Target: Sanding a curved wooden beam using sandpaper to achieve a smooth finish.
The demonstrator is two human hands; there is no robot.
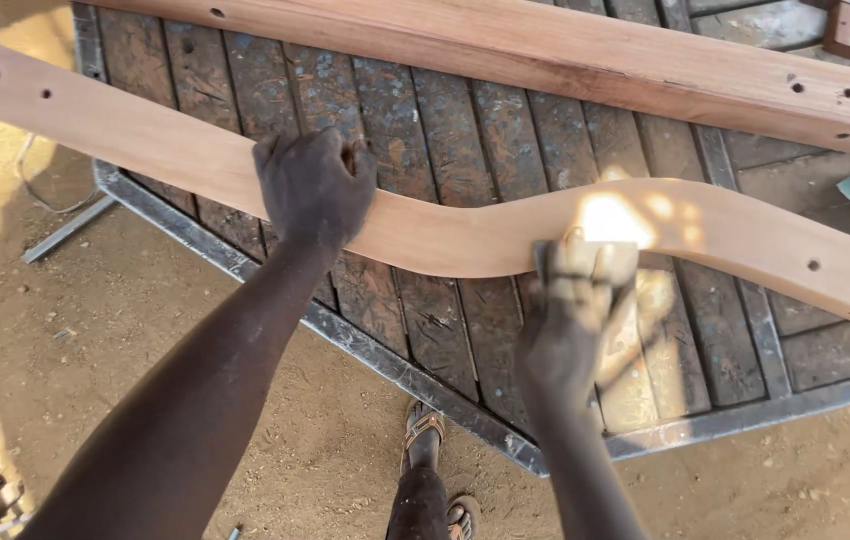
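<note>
A long curved wooden rail [445, 235] with drilled holes lies across a worn workbench [425, 130], running from the upper left to the right. My left hand [313, 188] is closed around the rail near its middle left, gripping its top edge. My right hand [575, 310] holds a folded piece of sandpaper [590, 262] pressed against the rail's near edge, just right of the curve's dip. A patch of sunlight falls on the wood above that hand.
A straight wooden board [585, 60] with holes lies at the back of the bench. The bench has a metal frame edge [385, 360]. Sandy ground [95, 330] lies below, with my sandalled feet [425, 430] near the bench.
</note>
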